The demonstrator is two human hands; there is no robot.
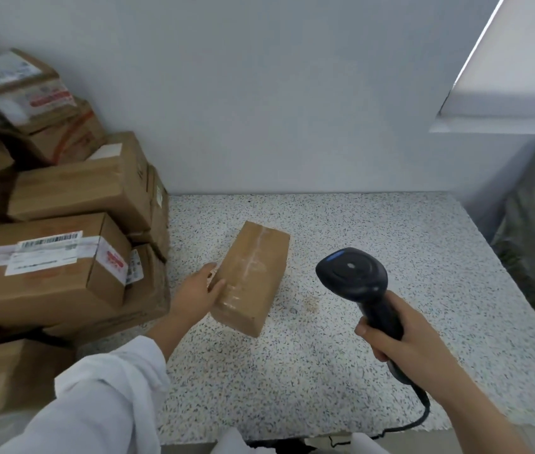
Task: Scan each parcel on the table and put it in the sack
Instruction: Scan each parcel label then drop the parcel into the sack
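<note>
Scan step: your left hand [199, 290] grips the parcel [253, 273] at the middle of the worktop [390, 224], while your right hand [390, 339] clasps the scanner [352, 276] just beside it. No label shows on top, so turning the parcel likely comes next.

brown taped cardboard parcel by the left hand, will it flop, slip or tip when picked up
Probably stiff: the brown taped cardboard parcel keeps crisp box edges. The glossy clear tape along its top may feel slippery. Long and low, lying on the speckled table, it seems unlikely to roll or tip.
</note>
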